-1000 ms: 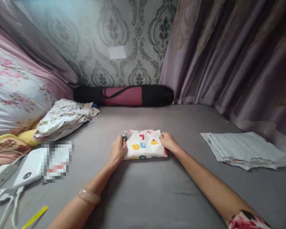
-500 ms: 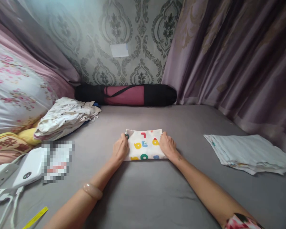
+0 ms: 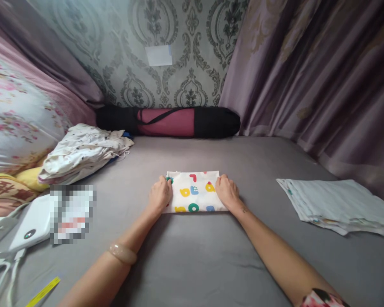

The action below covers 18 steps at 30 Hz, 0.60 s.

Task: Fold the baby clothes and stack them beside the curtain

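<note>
A white cloth point(image 3: 193, 194) with coloured letter prints lies folded into a rectangle on the grey sheet point(image 3: 192, 260), in the middle of the view. My left hand point(image 3: 160, 195) grips its left edge with the fingers curled in. At the right edge, my right hand point(image 3: 228, 192) pinches the cloth in the same way. The cloth looks fairly flat between the two hands. Its side edges are partly hidden by my fingers.
Folded pale cloths point(image 3: 336, 202) lie stacked at the right. On the left are a crumpled white garment point(image 3: 83, 149), a white power bank point(image 3: 35, 221), a power strip point(image 3: 0, 232) and a yellow strip point(image 3: 44, 292). A black and red roll bag point(image 3: 169, 122) lies along the wall.
The view has tilted slightly, so the wall and bag appear higher. Both hands keep their grip on the cloth, now slightly farther apart.
</note>
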Tool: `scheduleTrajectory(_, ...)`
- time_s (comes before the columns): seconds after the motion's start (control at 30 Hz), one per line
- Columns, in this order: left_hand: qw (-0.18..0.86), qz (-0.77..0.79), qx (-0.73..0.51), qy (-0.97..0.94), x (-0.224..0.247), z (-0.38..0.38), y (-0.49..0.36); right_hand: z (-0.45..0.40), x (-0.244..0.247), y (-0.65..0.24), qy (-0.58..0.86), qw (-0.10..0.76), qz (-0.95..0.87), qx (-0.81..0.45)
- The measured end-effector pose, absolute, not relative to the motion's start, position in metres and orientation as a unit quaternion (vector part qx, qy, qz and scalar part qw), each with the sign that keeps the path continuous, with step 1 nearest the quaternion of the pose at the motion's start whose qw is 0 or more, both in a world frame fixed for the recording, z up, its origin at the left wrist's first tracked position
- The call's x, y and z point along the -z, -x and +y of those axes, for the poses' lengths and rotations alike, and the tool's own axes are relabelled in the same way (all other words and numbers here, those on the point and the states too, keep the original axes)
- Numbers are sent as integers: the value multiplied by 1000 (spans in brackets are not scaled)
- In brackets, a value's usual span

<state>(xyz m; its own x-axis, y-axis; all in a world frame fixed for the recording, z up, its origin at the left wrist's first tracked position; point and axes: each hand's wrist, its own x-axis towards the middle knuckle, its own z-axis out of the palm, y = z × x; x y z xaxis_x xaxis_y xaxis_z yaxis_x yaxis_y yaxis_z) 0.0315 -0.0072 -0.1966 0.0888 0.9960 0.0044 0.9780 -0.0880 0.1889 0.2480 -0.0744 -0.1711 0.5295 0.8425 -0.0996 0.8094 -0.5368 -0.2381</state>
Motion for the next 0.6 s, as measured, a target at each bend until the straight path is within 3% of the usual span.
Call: scheduleTrajectory(0.6, 39, 669, -20, -742, 193, -5, -35, -70, 182, -255, 877, 79, -466, -91)
